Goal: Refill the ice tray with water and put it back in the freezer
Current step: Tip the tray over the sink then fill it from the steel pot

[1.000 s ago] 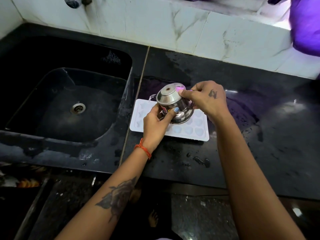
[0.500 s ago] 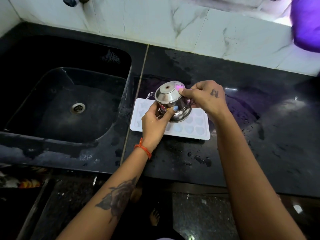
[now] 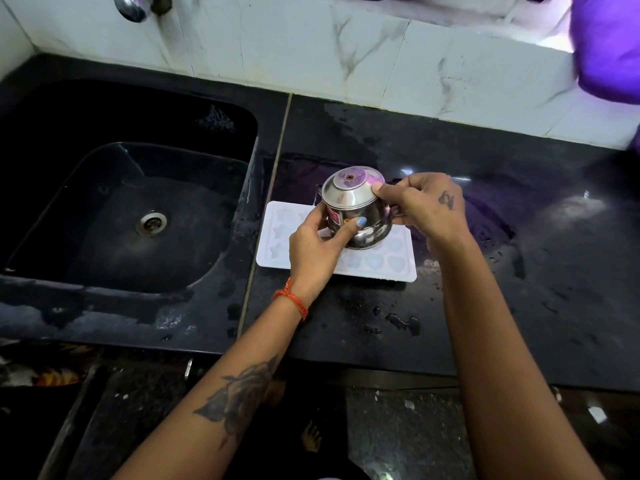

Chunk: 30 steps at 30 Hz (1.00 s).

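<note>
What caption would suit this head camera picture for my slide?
Both hands, left hand and right hand, tilt a small lidded steel pot over a white plastic ice tray beside a black sink.

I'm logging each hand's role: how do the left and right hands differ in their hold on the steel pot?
The left hand cups the steel pot low on its near side; the right hand grips its far-right side, thumb on the lid's edge. The left hand reaches over the ice tray; the right hand is mostly beyond it. Both hold the pot tilted above the tray.

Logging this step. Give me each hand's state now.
Left hand: closed on the steel pot, tilted over the ice tray.
Right hand: closed on the steel pot, thumb on its lid.
</note>
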Available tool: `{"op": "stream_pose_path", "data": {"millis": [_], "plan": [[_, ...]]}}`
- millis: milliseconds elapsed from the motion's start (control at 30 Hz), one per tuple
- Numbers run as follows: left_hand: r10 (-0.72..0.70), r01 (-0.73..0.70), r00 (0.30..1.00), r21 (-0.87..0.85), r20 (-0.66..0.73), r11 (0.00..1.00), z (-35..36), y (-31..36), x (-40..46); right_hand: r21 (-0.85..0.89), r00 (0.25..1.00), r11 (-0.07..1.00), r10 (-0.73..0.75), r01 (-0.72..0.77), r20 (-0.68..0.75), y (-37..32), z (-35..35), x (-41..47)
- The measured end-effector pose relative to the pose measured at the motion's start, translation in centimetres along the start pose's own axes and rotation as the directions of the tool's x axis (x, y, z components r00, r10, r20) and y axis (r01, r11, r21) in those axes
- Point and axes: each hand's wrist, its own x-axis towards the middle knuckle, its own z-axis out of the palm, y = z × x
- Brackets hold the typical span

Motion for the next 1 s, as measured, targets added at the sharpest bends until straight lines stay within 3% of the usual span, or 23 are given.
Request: {"op": "stream_pose_path", "data": {"millis": [567,700,1000], "plan": [[-0.074,0.078,0.993,-0.038,0.097,0.996,0.8,-0.3,-0.4,-0.275,0.987,0.955,-0.139,0.113,-0.078,-1.4,-0.8,-1.4],[-0.069,0.071,0.994,-0.025,0.087,0.997,1.0,-0.2,-0.5,-0.245,0.989,0.964,-0.126,0.103,-0.078,-1.0,-0.8,-1.2],[-0.027,0.028,0.998,-0.016,0.048,0.999,1.3,0.0,0.1,-0.001,0.999,0.999,0.04,-0.04,-0.018,0.8,-1.3,-0.4]]}}
